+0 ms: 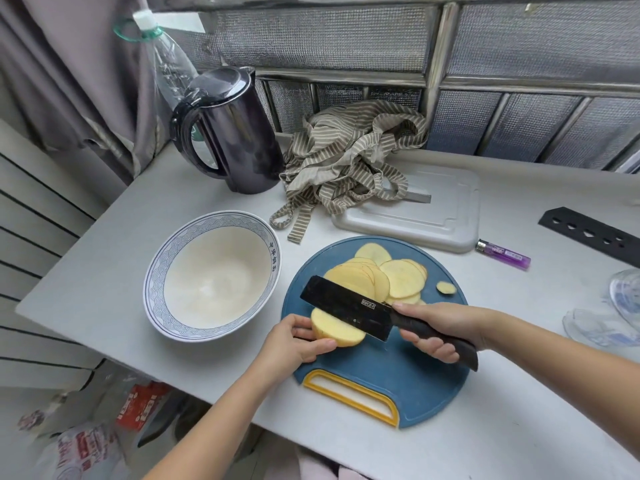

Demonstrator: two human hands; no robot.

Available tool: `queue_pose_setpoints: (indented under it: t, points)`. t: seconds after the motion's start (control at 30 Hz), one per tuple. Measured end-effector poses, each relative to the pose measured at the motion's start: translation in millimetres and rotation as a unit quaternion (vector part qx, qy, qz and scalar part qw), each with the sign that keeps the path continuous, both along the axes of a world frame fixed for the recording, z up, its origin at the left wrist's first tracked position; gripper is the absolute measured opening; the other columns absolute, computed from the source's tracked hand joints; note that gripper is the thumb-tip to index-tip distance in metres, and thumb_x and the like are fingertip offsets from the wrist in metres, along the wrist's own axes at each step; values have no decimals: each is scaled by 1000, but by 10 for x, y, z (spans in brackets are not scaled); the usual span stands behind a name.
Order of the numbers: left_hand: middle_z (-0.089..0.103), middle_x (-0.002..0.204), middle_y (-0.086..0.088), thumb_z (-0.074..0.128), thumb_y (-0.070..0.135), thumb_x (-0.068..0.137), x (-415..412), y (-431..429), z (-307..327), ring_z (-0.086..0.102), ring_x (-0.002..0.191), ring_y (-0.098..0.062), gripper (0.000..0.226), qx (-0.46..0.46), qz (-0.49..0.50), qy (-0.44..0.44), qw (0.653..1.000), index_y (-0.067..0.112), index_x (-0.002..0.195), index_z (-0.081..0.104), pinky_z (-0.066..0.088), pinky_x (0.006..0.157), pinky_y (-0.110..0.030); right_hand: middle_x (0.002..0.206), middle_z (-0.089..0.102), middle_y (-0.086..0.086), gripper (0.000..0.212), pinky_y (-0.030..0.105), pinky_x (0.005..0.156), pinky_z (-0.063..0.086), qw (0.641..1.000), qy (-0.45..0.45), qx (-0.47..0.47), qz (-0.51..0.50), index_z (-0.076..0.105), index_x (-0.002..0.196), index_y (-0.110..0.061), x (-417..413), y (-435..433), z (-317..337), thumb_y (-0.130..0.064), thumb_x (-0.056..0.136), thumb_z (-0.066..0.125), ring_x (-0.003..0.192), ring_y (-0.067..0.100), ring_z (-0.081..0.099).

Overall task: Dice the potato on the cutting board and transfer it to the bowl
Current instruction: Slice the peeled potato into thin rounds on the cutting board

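A round blue cutting board (pixel 408 372) with a yellow handle lies on the grey counter. My left hand (pixel 298 339) grips the uncut end piece of the potato (pixel 337 329) at the board's left edge. My right hand (pixel 438 332) holds the handle of a black cleaver (pixel 348 306), whose blade rests across the potato piece. Several thin potato slices (pixel 384 275) are fanned out on the far half of the board, with a small end slice (pixel 446 287) to their right. The white bowl (pixel 207 233) with a blue patterned rim stands empty left of the board.
A black kettle (pixel 228 133) and a clear plastic bottle (pixel 166 60) stand at the back left. A striped cloth (pixel 346 157) lies partly on a grey board (pixel 440 216). A purple lighter (pixel 504 254), a black knife sheath (pixel 592 233) and glassware (pixel 620 306) are on the right.
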State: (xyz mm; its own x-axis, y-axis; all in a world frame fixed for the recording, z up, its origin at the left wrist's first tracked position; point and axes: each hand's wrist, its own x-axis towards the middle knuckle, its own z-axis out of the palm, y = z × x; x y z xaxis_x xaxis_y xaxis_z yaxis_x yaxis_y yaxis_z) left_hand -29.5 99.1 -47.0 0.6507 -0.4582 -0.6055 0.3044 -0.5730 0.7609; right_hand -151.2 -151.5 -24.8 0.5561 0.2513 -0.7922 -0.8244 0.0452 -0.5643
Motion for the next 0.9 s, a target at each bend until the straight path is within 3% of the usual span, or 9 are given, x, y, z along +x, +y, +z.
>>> queue_pose_setpoints:
  t: [0.3, 0.6, 0.77, 0.9]
  points:
    - [67, 100, -3, 86, 24, 68, 17, 1, -9, 68, 95, -19, 49, 1, -8, 0, 1000, 18, 106, 56, 59, 81, -35, 51, 34, 1, 52, 17, 34, 26, 998, 8, 61, -26, 50, 73, -15, 3, -86, -95, -64, 86, 39, 36, 9, 30]
    - [67, 100, -3, 86, 21, 69, 16, 11, -27, 67, 94, -18, 47, 0, -6, 8, 1000, 17, 105, 56, 58, 82, -34, 45, 30, 0, 53, 14, 30, 22, 975, 6, 160, -157, 51, 68, -12, -99, -213, -187, -58, 90, 38, 28, 9, 28]
    - [69, 100, -4, 85, 21, 69, 18, 10, -33, 68, 94, -17, 51, -9, -1, 12, 1000, 16, 111, 57, 58, 82, -33, 47, 28, 1, 52, 15, 30, 25, 977, -15, 120, -177, 49, 68, -12, -140, -249, -61, -58, 90, 39, 30, 10, 27]
    - [72, 102, -3, 83, 23, 71, -25, 20, -21, 70, 96, -16, 48, -44, 9, 5, 999, 20, 112, 59, 57, 86, -34, 53, 33, 5, 52, 23, 38, 28, 986, -104, -63, -115, 44, 72, -12, -176, -28, 139, -57, 96, 34, 40, 17, 29]
